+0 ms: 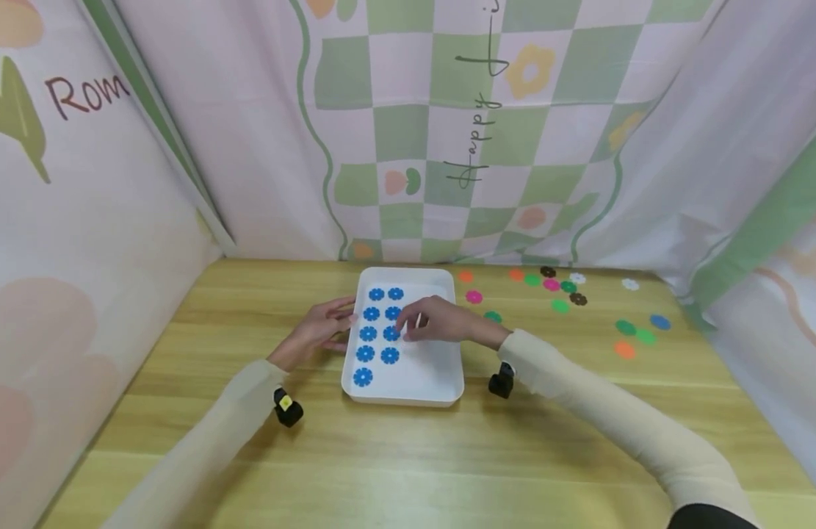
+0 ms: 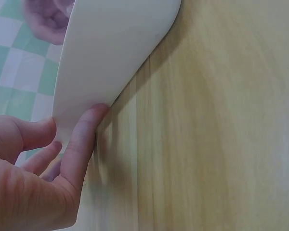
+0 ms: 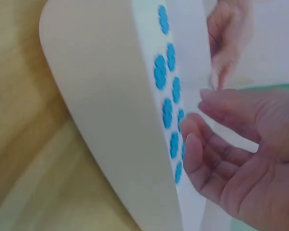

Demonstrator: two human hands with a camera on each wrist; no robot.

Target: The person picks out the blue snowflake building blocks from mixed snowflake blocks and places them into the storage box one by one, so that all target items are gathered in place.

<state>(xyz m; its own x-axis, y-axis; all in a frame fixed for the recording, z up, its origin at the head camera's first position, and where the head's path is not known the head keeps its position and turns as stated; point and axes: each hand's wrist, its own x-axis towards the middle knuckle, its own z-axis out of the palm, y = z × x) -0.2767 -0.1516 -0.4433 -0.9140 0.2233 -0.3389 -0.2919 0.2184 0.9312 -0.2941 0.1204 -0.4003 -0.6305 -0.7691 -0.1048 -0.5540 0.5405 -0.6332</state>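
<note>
A white tray lies on the wooden table, with several blue flower-shaped discs in two columns along its left side. My left hand is at the tray's left wall. In the left wrist view its thumb is at the rim, and a fairly straight finger touches the outer wall. Over the tray, my right hand is bent down with its fingertips close to the discs of the right column. The right wrist view shows a gap between thumb and fingers, with nothing visible in it.
Loose discs in several colours lie right of the tray, among them a pink disc, an orange disc and a blue disc. A printed curtain hangs behind the table. Each wrist carries a small black camera.
</note>
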